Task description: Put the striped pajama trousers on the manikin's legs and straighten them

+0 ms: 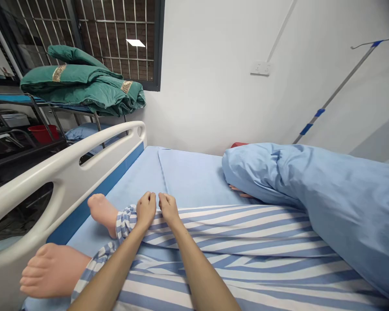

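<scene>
A manikin in blue-and-white striped trousers (240,220) lies on the bed, its bare far foot (103,211) and near foot (52,270) pointing left. My left hand (146,210) is closed at the upper edge of the far trouser leg, just beside the bunched cuff (125,220). Close to its right, with a narrow gap between, my right hand (168,208) is also closed on that leg's edge. Both sets of fingers curl over the far side, so the pinched cloth is mostly hidden. My forearms cross above the near leg.
A blue quilt (311,185) lies folded over the manikin's upper part; fingertips (241,191) show beneath it. A cream footboard (68,162) bounds the left. Green bedding (84,82) is piled beyond it. An IV pole (337,93) stands at the right by the wall.
</scene>
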`<state>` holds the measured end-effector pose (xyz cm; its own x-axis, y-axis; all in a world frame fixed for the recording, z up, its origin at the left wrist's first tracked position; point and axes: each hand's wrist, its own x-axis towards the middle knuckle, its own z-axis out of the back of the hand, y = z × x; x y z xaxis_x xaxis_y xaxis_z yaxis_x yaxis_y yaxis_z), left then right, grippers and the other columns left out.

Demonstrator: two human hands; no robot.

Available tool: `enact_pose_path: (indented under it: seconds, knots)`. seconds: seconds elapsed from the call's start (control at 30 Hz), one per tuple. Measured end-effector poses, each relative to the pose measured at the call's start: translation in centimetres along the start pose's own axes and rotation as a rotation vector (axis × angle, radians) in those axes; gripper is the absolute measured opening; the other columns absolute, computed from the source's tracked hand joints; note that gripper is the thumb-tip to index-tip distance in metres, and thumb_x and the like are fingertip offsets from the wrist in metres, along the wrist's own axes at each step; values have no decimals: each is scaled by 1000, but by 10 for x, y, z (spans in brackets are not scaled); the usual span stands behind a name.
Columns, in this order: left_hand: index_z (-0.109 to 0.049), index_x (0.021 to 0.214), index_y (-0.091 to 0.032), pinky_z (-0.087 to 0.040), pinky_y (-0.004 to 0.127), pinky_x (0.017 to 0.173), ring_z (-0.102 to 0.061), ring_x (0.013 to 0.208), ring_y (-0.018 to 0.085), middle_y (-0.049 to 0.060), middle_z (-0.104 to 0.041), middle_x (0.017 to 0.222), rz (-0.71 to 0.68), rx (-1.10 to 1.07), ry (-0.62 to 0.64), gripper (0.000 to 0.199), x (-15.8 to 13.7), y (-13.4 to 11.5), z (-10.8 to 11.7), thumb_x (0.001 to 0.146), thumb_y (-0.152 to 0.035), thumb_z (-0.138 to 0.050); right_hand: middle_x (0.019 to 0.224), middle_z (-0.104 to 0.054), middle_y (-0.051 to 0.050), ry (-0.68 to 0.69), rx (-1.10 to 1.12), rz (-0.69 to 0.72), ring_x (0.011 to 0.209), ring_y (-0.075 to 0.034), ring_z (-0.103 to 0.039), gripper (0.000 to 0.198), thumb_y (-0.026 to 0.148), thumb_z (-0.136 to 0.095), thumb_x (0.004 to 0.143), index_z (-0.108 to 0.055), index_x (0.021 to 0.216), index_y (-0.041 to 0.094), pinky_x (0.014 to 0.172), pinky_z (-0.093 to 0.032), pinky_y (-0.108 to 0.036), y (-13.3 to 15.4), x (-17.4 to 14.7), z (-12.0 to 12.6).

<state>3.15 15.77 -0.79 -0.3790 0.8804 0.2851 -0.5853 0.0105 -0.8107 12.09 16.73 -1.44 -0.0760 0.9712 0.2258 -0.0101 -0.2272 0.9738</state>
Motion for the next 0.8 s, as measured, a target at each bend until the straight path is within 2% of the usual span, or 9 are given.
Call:
enact_pose_path:
  seconds: [0.17, 0.23, 0.3, 0.43, 0.6, 0.7, 0.8]
  knots:
    - [-34, 53, -21, -30, 22, 50, -36, 49, 9, -6, -34, 47, 108, -408, 25, 26, 10, -33, -8, 76, -32, -37, 41, -30, 7, -37, 192, -77, 40, -8, -26, 37, 44, -45, 76, -36, 49, 21, 41, -23, -22, 1, 3, 3]
    - [-32, 52, -21, -30, 22, 49, -35, 48, 8, -6, -33, 47, 140, -480, 17, 26, 5, -37, -15, 75, -33, -36, 41, -26, 8, -51, 264, -124, 40, -7, -23, 35, 43, -45, 75, -33, 50, 21, 40, -21, -22, 2, 4, 5]
    - [-33, 51, -21, -29, 22, 50, -36, 49, 9, -5, -36, 47, 144, -385, 0, 28, -4, -34, -22, 76, -33, -36, 43, -25, 8, -82, 284, -136, 42, -7, -22, 34, 42, -46, 74, -30, 51, 22, 40, -22, -22, 4, 4, 7]
    - [-40, 52, -20, -30, 23, 55, -42, 55, 10, -2, -47, 51, 70, -106, 27, 31, -17, -19, -29, 80, -32, -34, 48, -30, 6, -123, 194, -65, 50, -9, -28, 33, 40, -48, 74, -32, 52, 21, 45, -28, -22, 6, 2, 7]
    - [-43, 56, -20, -30, 24, 58, -43, 55, 11, -1, -54, 57, 58, -7, 32, 32, -17, -15, -28, 83, -32, -31, 49, -33, 5, -146, 105, -45, 51, -9, -30, 32, 40, -45, 76, -34, 52, 21, 48, -30, -22, 4, -1, 4]
    - [-46, 58, -20, -30, 24, 58, -44, 57, 11, 0, -56, 59, 92, 6, 44, 31, -17, -18, -28, 83, -30, -32, 47, -34, 5, -155, -60, -54, 51, -10, -32, 32, 37, -41, 76, -34, 50, 21, 47, -28, -22, 11, 3, 7]
    - [-45, 56, -20, -28, 24, 56, -43, 56, 11, 0, -55, 58, 113, -7, 54, 32, -18, -20, -27, 83, -29, -32, 44, -30, 5, -71, -316, -20, 48, -9, -31, 32, 31, -41, 74, -34, 45, 20, 46, -23, -23, 27, 10, 15]
